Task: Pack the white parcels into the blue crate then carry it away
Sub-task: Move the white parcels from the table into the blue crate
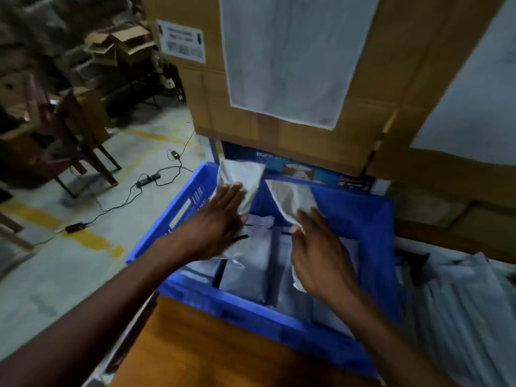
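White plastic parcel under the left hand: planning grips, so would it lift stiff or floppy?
Probably floppy: the white plastic parcel looks creased and leans on the rim of the blue plastic crate. Perhaps slippery, given its sheen. Seemingly light: the left hand presses it with flat fingers.

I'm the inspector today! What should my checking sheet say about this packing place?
Surface: wooden tabletop in front of the blue crate.
Job's things: flat parcels lie inside the blue crate; a left parcel and a right parcel lean up at its far side.
Clutter: spare parcels heaped right of the blue crate.
Hands: left hand presses flat on the left parcel; right hand touches the right parcel, fingers straight.
Cables: a corded power strip and adapter on the floor, left.
Surroundings: cardboard boxes behind; chair at left; yellow line on the floor.
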